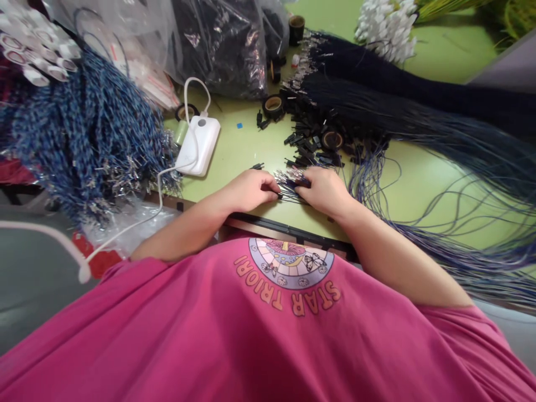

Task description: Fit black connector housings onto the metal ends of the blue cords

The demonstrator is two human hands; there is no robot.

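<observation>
Left hand [251,190], right hand [324,191] side by side at table [247,153] edge, fingers curled, both pinching wires [291,180] between them. Connectors [310,146] at 12 o'clock from hands, power bank [199,146] at 10. Shirt [268,340] at 6 reads "STAR TRIORI".

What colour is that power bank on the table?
White; the power bank shows best in the head view.

Wire bundle [290,180]: one sheaf of thin dark blue and black strands, ends tipped with small silvery metal terminals fanned loosely upward. Lies flat near the front edge of the green table [247,151], pinched between left hand [251,190] and right hand [324,190]; strands trail off rightward in loose curves.
</observation>
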